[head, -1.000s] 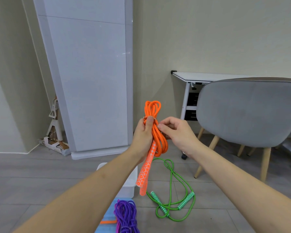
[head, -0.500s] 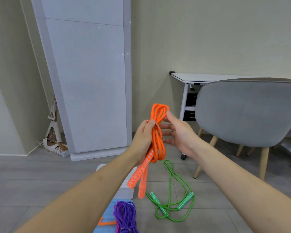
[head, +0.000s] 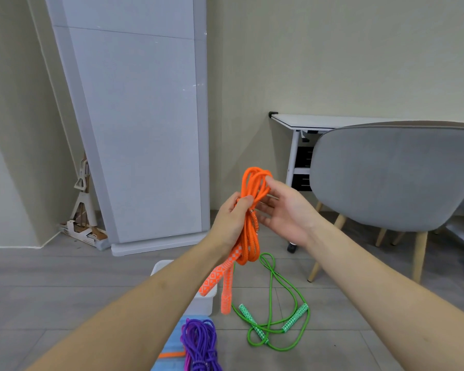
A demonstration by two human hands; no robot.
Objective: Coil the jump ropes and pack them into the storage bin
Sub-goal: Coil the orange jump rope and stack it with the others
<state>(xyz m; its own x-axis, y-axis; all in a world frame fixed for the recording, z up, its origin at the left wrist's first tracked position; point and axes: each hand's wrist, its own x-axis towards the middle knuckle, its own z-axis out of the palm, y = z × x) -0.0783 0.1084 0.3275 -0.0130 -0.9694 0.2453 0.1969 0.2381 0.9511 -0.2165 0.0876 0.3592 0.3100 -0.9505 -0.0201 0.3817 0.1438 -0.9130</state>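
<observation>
Left hand [head: 232, 219] is clenched around the bundled orange jump rope [head: 252, 210], gripping it mid-length; the fingertips wrap over the strands from the 9 o'clock side. The rope's upper loops stand clear above the fist toward 12 o'clock, and its two patterned orange handles [head: 220, 279] hang below the hand toward 6 o'clock. Right hand [head: 287, 212] is released, palm open at the bundle's 3 o'clock side; its fingers [head: 272, 183] are extended and touch the upper loops, none curled around the rope.

Green jump rope [head: 276, 317] lies uncoiled on the floor [head: 65, 290], at 5 o'clock from the orange bundle. Purple jump rope [head: 198, 344], coiled, sits at the lower frame edge at 6 o'clock. White storage bin [head: 204, 303] is on the floor, largely hidden behind the left forearm and the orange handles. A grey chair [head: 386, 178] stands at 3 o'clock.
</observation>
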